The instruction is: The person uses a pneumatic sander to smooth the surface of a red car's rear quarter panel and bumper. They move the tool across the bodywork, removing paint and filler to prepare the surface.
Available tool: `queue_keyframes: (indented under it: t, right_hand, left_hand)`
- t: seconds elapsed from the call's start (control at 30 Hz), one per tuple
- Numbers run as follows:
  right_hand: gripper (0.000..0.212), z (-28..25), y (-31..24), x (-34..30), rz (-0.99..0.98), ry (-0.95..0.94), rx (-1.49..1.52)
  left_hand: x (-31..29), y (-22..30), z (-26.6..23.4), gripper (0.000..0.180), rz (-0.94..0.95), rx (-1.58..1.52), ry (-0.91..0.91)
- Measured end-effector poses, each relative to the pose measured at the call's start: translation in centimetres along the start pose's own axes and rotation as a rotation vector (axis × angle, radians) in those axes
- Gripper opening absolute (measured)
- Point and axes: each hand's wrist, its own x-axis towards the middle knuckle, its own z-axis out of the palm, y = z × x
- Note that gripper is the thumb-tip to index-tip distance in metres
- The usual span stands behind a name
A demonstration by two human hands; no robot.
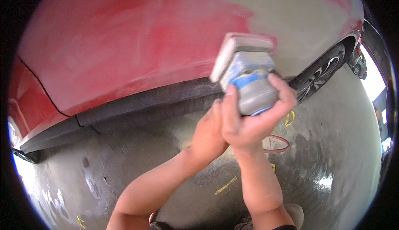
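My right hand (pixel 262 124) is closed round the grey and blue body of a power sander (pixel 257 93), its thumb and fingers on either side. Close against that hand is my left hand (pixel 208 132), closed at the lower left of the sander, with most of its fingers hidden. The sander's flat, pale rectangular pad (pixel 253 43) is tilted up toward the red car side panel (pixel 166 43); I cannot tell whether they touch. Dull, scuffed red covers much of the panel, and a large pale grey-beige patch (pixel 299 22) spreads at its right.
A black sill (pixel 145 103) runs along the car's lower edge toward a wheel (pixel 320 76) at the right. On the wet-looking concrete floor (pixel 137 147) lie a reddish hose (pixel 278 144) and yellow tape scraps (pixel 226 185). Another vehicle (pixel 358 64) stands far right.
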Motion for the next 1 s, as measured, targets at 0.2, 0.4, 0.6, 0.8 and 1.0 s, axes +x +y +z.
queue_keyframes:
  t: [0.2, 0.4, 0.6, 0.8, 1.0]
  right_hand:
    - [0.061, -1.6, 2.6, 0.8, 0.167, 0.095, -0.033]
    - [0.061, 0.4, -1.2, -0.2, 0.106, 0.05, -0.071]
    - [0.058, 2.8, -5.6, -1.9, 0.043, 0.006, -0.022]
    - [0.067, 5.3, -9.7, -2.9, -0.118, -0.066, -0.011]
    - [0.076, 7.8, -13.2, -4.4, -0.17, -0.07, 0.066]
  left_hand:
    - [2.5, 1.3, 3.0, 0.029, 0.212, 0.205, 0.104]
    - [0.3, 0.5, 0.1, 0.026, 0.169, 0.234, 0.175]
    - [-2.5, -0.5, -4.0, 0.029, 0.134, 0.253, 0.181]
    - [-5.8, -2.3, -9.7, 0.041, 0.01, 0.005, 0.187]
    - [-7.9, -3.9, -12.1, 0.041, -0.03, 0.124, 0.182]
